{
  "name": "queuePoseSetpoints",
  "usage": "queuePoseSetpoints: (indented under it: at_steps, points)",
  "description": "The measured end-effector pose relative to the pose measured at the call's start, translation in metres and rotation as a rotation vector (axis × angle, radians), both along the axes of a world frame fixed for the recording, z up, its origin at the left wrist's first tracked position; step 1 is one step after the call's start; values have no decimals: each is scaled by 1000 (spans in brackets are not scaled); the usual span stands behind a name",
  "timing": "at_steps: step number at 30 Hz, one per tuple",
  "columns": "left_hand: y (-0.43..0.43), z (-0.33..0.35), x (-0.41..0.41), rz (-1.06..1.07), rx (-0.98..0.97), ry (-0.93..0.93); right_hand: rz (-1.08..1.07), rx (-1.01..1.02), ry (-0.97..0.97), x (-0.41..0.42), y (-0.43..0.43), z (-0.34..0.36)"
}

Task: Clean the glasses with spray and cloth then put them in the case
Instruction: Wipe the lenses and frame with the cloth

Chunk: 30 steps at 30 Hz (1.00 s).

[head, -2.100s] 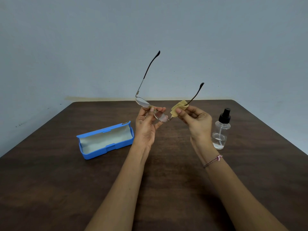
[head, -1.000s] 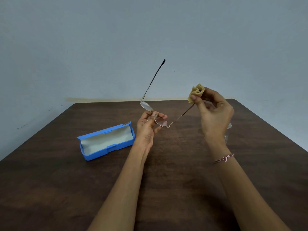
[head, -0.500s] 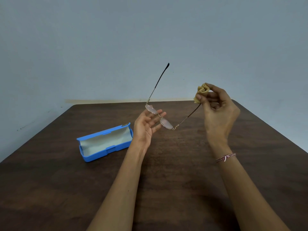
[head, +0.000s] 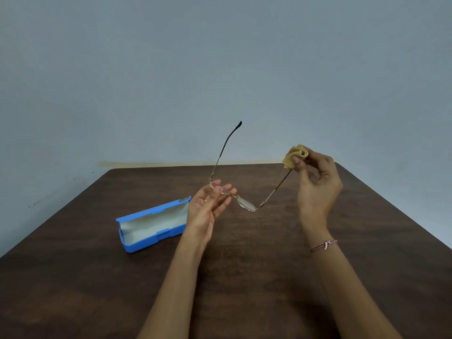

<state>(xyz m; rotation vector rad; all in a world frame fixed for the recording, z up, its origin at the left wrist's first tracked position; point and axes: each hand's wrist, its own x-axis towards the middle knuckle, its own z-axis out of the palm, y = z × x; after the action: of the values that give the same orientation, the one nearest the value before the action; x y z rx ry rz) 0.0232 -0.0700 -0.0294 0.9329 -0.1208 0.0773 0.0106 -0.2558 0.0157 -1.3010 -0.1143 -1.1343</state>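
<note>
**Glasses held up between both hands, cloth pinched on one temple tip**

The glasses (head: 247, 204) are off the table (head: 256, 277), in the air over its far half, between the two hands. The frame is unfolded, lenses down and toward the camera, both temples pointing up and away.

The left hand (head: 209, 211) is palm toward the camera, fingers nearly straight and slightly spread, not curled. The left lens sits right at its fingertips (head: 231, 188), touching them. The thumb tip is just beside the rim; I cannot tell whether it presses on it. The left temple rises straight up from that lens, its dark tip against the wall (head: 220, 69), free of any hand.

The right hand (head: 318, 187) is higher and to the right. Its thumb and forefinger pinch a bunched tan cloth (head: 294, 155), and the other fingers are curled in loosely. The cloth wraps the end of the right temple, so the temple tip is hidden inside it. The bare part of that temple runs down-left from the cloth to the hinge beside the right lens. The right lens hangs free between the hands, touched by neither.

A blue case (head: 151, 226) lies open on the table, left of the left hand and just beside its wrist in this view, pale lining showing, nothing in it. A braided bracelet (head: 324, 245) is on the right wrist.
</note>
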Motion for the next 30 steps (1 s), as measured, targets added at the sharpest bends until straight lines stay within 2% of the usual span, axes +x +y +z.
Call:
queuePoseSetpoints:
  at_steps: [4,9,11,13,16,20,23,30]
  points:
    - [5,-4,-7,35,-39,-21,-18,91,-95,-2,2,8]
    - [2,-7,-6,98,-55,0,48,-93,-145,-8,16,4]
    - [-1,-8,-4,107,-37,-18,178,-149,-54,-6,28,-2]
    - [-3,-10,-2,121,-19,-31,334,-149,139,0,43,-10]
    - [-5,-13,0,162,69,-22,509,-64,409,12,60,-16]
    - [-6,-14,0,188,154,-10,677,97,453,23,69,-10]
    - [-6,-15,1,204,186,12,707,171,491,26,76,-14]
    - [-5,-15,2,199,268,-3,775,167,506,23,81,-21]
